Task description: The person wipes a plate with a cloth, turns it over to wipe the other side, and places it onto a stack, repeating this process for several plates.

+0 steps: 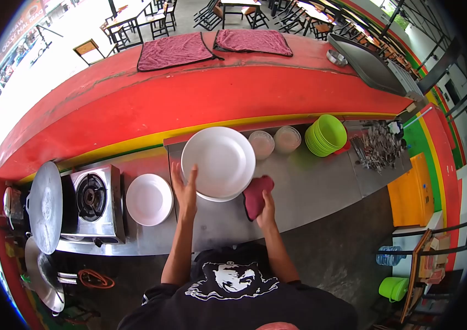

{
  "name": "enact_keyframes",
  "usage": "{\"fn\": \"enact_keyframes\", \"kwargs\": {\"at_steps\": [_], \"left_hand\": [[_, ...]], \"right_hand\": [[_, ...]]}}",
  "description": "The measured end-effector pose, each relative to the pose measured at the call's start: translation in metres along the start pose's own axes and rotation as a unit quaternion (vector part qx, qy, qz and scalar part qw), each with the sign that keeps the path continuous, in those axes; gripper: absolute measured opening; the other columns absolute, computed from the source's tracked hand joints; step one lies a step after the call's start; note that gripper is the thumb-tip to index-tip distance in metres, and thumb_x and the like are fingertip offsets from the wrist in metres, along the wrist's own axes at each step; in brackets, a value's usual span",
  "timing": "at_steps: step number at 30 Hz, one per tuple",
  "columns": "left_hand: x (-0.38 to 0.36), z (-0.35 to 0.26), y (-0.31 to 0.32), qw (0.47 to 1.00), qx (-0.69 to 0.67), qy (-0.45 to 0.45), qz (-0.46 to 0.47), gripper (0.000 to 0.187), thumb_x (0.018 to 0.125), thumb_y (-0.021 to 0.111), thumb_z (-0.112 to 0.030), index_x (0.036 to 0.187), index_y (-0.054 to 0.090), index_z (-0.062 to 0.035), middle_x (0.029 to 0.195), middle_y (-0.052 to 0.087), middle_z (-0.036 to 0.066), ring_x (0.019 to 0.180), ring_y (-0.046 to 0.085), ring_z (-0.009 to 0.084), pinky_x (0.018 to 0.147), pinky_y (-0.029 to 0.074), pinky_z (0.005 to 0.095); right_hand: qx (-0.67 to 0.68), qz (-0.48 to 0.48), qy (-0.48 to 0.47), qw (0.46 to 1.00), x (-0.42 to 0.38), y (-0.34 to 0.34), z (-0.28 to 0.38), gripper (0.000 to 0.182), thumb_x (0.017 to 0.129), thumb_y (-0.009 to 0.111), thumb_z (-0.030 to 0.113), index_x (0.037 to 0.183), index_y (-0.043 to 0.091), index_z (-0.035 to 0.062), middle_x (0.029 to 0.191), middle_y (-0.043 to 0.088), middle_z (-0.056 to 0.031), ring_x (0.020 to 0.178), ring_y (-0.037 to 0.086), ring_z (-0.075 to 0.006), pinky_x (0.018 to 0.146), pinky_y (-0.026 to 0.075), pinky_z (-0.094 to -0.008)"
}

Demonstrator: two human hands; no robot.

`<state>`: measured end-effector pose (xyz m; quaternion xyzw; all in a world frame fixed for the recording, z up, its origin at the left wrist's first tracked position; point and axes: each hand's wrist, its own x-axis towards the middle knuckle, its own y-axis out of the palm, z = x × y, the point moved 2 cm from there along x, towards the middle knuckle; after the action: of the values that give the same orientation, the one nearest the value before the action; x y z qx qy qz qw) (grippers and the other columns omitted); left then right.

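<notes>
My left hand [185,190] is at the left edge of a stack of white plates [219,161], its fingers stretched and apart. The thumb overlaps the plate rim; whether it touches is hard to tell. A second rim shows under the top plate. In my right hand [267,210] is a folded maroon cloth [256,197], close to the lower right edge of the plates. Another white plate [149,199] lies on the steel counter [310,192] to the left of my left hand.
Behind the plates stand two clear tubs [274,141], stacked green bowls [327,135] and a pile of cutlery [379,147]. A gas stove [91,197] and a large wok [46,208] are left. Maroon towels [175,51] and a dark tray [366,63] lie on the red ledge [200,93].
</notes>
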<state>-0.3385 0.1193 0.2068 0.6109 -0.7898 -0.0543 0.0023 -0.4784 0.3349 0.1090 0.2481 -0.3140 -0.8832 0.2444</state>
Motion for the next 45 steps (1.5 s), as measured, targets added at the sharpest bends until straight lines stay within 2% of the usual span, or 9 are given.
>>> {"fn": "enact_keyframes", "kwargs": {"at_steps": [4, 18, 26, 29, 31, 33, 40, 43, 45], "left_hand": [[-0.013, 0.016, 0.02, 0.992, 0.072, 0.106, -0.015, 0.078, 0.085, 0.07, -0.006, 0.151, 0.029, -0.0031, 0.143, 0.045, 0.015, 0.13, 0.046, 0.0261, 0.108, 0.039, 0.0374], [-0.05, -0.005, 0.016, 0.989, 0.031, 0.114, -0.087, 0.062, 0.092, 0.062, -0.01, 0.149, 0.038, -0.0043, 0.142, 0.047, 0.015, 0.13, 0.046, 0.0248, 0.107, 0.038, 0.0361], [-0.033, -0.062, -0.009, 0.981, -0.079, 0.162, -0.072, 0.047, 0.107, 0.044, -0.03, 0.143, 0.046, 0.0006, 0.131, 0.059, 0.012, 0.118, 0.056, 0.0165, 0.101, 0.043, 0.0294], [-0.034, -0.081, -0.028, 0.98, -0.081, 0.174, -0.056, 0.045, 0.107, 0.045, -0.03, 0.139, 0.051, 0.0011, 0.123, 0.063, 0.009, 0.111, 0.058, 0.0131, 0.096, 0.044, 0.0265], [-0.037, -0.093, -0.036, 0.98, -0.08, 0.168, -0.067, 0.042, 0.107, 0.044, -0.03, 0.132, 0.057, 0.0018, 0.114, 0.066, 0.006, 0.104, 0.058, 0.0109, 0.092, 0.045, 0.0251], [-0.033, -0.099, -0.051, 0.981, -0.073, 0.171, -0.06, 0.041, 0.108, 0.043, -0.03, 0.129, 0.058, 0.0023, 0.114, 0.065, 0.006, 0.107, 0.056, 0.0125, 0.092, 0.045, 0.0271], [-0.021, -0.11, -0.17, 0.974, -0.109, 0.178, -0.092, 0.039, 0.106, 0.048, -0.027, 0.128, 0.06, 0.0037, 0.111, 0.066, 0.006, 0.102, 0.058, 0.0105, 0.089, 0.045, 0.0245], [-0.031, -0.127, -0.199, 0.976, -0.06, 0.184, -0.096, 0.039, 0.106, 0.05, -0.027, 0.126, 0.061, 0.0045, 0.105, 0.067, 0.004, 0.098, 0.057, 0.0082, 0.085, 0.046, 0.0234], [-0.035, -0.134, -0.215, 0.98, -0.002, 0.186, -0.071, 0.038, 0.106, 0.05, -0.027, 0.124, 0.062, 0.0043, 0.104, 0.067, 0.004, 0.097, 0.057, 0.0078, 0.084, 0.046, 0.0234]], "right_hand": [[-0.073, 0.065, -0.025, 0.995, 0.027, 0.014, 0.039, 0.054, 0.097, 0.062, 0.027, 0.142, 0.044, 0.0026, 0.132, 0.054, -0.0049, 0.12, 0.052, -0.0144, 0.104, 0.039, -0.0306], [-0.039, 0.122, 0.019, 0.992, 0.029, 0.028, 0.08, 0.049, 0.098, 0.059, 0.019, 0.143, 0.043, 0.0076, 0.13, 0.054, -0.0008, 0.12, 0.053, -0.015, 0.104, 0.04, -0.0336], [-0.177, 0.092, -0.237, 0.951, 0.036, 0.141, 0.123, 0.056, 0.095, 0.061, 0.011, 0.146, 0.039, 0.0013, 0.14, 0.05, -0.0076, 0.127, 0.049, -0.0196, 0.109, 0.037, -0.0367], [-0.369, 0.226, -0.328, 0.84, 0.019, 0.213, 0.096, 0.053, 0.094, 0.062, 0.011, 0.142, 0.043, -0.0005, 0.141, 0.05, -0.0141, 0.127, 0.051, -0.0228, 0.107, 0.039, -0.036], [-0.506, 0.304, -0.392, 0.705, -0.004, 0.248, 0.054, 0.053, 0.091, 0.063, 0.009, 0.14, 0.045, -0.002, 0.137, 0.051, -0.0222, 0.124, 0.054, -0.033, 0.104, 0.042, -0.0396], [-0.542, 0.289, -0.454, 0.645, -0.048, 0.267, 0.01, 0.055, 0.087, 0.064, 0.004, 0.138, 0.047, -0.002, 0.13, 0.053, -0.0253, 0.121, 0.053, -0.0427, 0.103, 0.042, -0.0443], [-0.566, 0.353, -0.338, 0.664, -0.164, 0.272, -0.073, 0.049, 0.085, 0.066, 0.006, 0.131, 0.051, -0.0029, 0.122, 0.055, -0.025, 0.113, 0.053, -0.0452, 0.099, 0.043, -0.0477], [-0.558, 0.298, -0.364, 0.683, -0.168, 0.283, -0.092, 0.038, 0.085, 0.069, 0.011, 0.119, 0.056, -0.0031, 0.113, 0.056, -0.0231, 0.103, 0.054, -0.0435, 0.09, 0.045, -0.0477], [-0.55, 0.236, -0.367, 0.712, -0.167, 0.292, -0.099, 0.043, 0.086, 0.068, 0.012, 0.123, 0.051, -0.0023, 0.123, 0.049, -0.0246, 0.114, 0.049, -0.0429, 0.098, 0.04, -0.0482]]}}
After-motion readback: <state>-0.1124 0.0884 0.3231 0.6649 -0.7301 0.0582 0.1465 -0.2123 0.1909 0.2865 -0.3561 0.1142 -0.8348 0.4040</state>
